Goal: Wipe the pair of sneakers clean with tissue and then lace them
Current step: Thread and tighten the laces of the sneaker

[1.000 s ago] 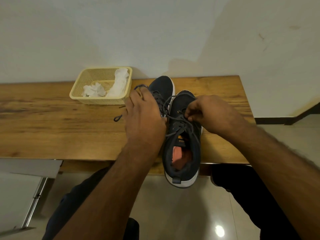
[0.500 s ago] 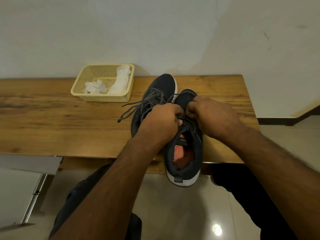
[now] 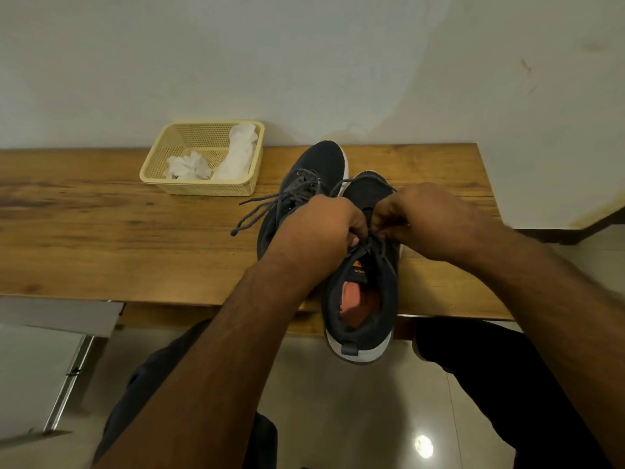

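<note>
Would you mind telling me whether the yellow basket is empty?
Not empty: the yellow basket holds crumpled white tissue, one wad low, another leaning against its right wall.

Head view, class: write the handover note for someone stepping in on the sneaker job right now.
Left hand and right hand both pinch the laces of the near sneaker, whose heel overhangs the wooden table.
The far sneaker lies just left of it; its laces trail loose.
Used tissues sit in the yellow basket, so wiping looks done.
Left: finish lacing the near sneaker, then tidy the far one.
</note>
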